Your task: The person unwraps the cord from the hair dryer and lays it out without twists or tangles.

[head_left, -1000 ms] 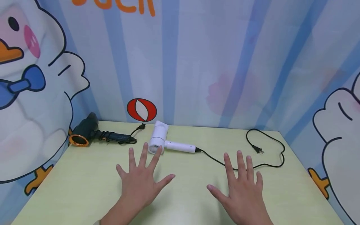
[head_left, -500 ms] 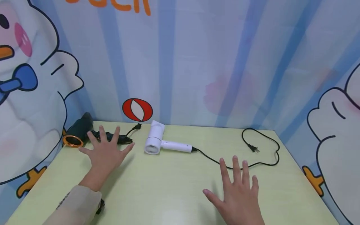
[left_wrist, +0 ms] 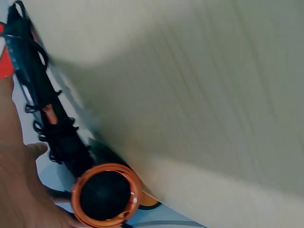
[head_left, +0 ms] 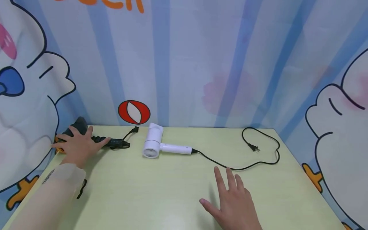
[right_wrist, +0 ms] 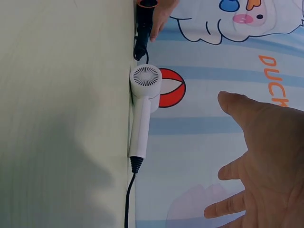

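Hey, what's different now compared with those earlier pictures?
The left hand has moved forward and to the left, from over the table to the black hair dryer. Its fingers are spread there; contact is unclear. Nothing has visibly been gripped or let go. The white hair dryer stays put, and the right hand still holds nothing.

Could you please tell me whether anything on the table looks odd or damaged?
Nothing looks damaged. One mismatch: the loose cord of the white hair dryer sprawls across the table, while the black hair dryer has its coiled cord round the handle.
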Action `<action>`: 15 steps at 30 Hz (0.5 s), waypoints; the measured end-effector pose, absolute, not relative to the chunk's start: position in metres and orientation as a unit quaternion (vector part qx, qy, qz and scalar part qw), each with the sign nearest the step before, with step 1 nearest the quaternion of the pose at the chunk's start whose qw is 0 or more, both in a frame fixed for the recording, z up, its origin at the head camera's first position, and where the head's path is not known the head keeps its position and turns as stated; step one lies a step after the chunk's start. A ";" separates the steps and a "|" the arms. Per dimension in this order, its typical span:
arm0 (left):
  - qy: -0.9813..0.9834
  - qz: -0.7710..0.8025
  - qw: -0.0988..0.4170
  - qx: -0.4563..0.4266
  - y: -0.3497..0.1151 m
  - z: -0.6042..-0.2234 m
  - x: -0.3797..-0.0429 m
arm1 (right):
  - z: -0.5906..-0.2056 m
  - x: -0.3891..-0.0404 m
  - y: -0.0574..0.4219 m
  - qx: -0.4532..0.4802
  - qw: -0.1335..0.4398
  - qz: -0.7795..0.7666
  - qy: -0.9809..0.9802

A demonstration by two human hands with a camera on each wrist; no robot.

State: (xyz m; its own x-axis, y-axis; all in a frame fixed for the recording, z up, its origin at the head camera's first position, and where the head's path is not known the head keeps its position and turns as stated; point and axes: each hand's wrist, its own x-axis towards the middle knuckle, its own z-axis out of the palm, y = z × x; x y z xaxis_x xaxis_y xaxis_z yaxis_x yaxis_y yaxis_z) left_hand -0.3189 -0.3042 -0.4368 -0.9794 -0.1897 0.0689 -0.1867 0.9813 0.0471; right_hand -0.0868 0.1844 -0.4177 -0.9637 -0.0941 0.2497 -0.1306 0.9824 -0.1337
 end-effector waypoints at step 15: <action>-0.996 -0.025 0.043 0.074 -0.310 -0.445 -0.312 | -0.419 -0.088 0.176 0.061 0.112 0.048 -0.991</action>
